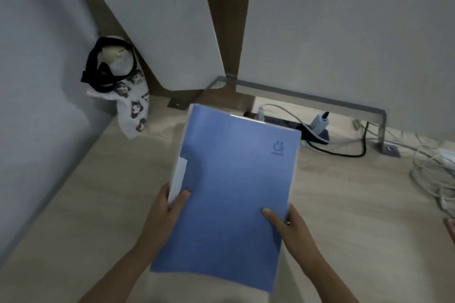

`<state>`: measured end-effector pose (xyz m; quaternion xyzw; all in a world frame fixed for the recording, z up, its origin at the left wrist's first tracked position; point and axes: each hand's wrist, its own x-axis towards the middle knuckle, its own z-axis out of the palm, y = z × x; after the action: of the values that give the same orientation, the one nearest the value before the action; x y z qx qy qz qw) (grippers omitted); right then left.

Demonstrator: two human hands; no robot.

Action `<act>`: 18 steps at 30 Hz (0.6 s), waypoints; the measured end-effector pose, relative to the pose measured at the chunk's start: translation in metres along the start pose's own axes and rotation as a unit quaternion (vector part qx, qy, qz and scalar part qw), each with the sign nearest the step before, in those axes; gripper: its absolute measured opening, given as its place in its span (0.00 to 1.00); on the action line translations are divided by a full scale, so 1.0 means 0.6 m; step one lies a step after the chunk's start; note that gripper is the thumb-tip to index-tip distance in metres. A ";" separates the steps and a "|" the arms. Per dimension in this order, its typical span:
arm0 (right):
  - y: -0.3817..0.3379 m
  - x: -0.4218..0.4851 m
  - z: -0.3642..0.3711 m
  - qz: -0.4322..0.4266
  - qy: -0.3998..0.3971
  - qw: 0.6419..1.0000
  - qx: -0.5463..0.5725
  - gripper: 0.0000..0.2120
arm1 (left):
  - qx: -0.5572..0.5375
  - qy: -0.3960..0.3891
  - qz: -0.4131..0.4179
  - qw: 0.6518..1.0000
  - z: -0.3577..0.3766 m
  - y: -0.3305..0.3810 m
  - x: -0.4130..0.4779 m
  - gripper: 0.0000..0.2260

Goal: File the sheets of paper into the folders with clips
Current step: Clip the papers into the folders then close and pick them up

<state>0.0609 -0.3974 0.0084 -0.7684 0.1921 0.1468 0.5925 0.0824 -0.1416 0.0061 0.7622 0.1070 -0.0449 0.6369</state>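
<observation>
Blue folder (229,192) is closed and held in both hands over the wood desk (98,204), far end pointing at the power strip (317,131).

Left hand (170,206) pinches the left long edge, thumb (183,195) on the cover, fingers underneath out of view. Right hand (288,226) pinches the right edge nearer the bottom corner, thumb (269,215) on top. Both hands are clamped on the folder, neither free.

White strip (178,179) shows along the left edge by the left thumb. It could be a sheet or a spine label, can't tell. The clip isn't visible, so I can't confirm anything inside is clamped.

Risks as I see them:
- If that white strip is a loose sheet, it sits past the cover edge. Tip the folder left-down or relax the left pinch and it slides out.
- Grip is edge-only, two thumbs on what looks like a slick cover. If the cover flexes and one side slips, the folder could swing open and dump its contents.
- Setting it down forward puts the far corner into the power strip and the charger (320,120) plugged there. That could knock the plug or snag the white cables (430,174) at right.
- View is dim and blurred, so edge alignment is a guess.

I'd lay it flat on bare desk close to me before opening.
</observation>
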 end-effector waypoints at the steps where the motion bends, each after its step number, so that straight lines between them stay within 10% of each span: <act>1: -0.005 0.012 0.019 0.015 -0.014 1.000 -0.013 0.18 | 0.002 0.003 -0.022 1.000 -0.017 -0.006 0.011 0.05; 18: -0.091 0.225 0.222 0.074 -0.084 0.970 -0.215 0.27 | 0.068 0.021 -0.164 0.984 -0.182 -0.059 0.256 0.15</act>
<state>0.2061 -0.2728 -0.0402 -0.8461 0.1619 0.2924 0.4151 0.2168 -0.0126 -0.0392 0.7765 0.2408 -0.1401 0.5652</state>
